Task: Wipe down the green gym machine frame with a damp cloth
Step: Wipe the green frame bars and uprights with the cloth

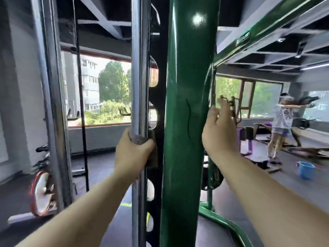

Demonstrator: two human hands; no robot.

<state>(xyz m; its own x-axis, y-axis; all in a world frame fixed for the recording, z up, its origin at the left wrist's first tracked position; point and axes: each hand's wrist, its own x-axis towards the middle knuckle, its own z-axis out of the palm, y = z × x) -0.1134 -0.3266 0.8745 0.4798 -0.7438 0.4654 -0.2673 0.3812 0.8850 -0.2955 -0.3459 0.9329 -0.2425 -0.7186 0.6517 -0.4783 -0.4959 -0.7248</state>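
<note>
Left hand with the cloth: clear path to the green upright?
Probably yes. The left hand grips the cloth round the chrome rod; the green upright stands just beside it, near face uncovered. It must release the rod first.

Broad glossy green steel upright (188, 104) blocks the centre from 12 to 6 o'clock. At its 9 o'clock, a black steel strip with oval cut-outs (160, 97) and a chrome vertical guide rod (139, 68) stand close together, leaving only narrow slots. The left hand (132, 154), gripping a grey-brown cloth (140, 139) round the rod, fills them there. Farther toward 9 o'clock, a wide bay reaches the grey metal post (50, 82), crossed by a thin black cable (81, 97). At 3 o'clock, the right hand (219, 132), fingers loose, occupies open space bounded by the slanting green crossbeam (263, 31) at 1 o'clock and the green base rail (226, 223) at 5 o'clock.
</note>
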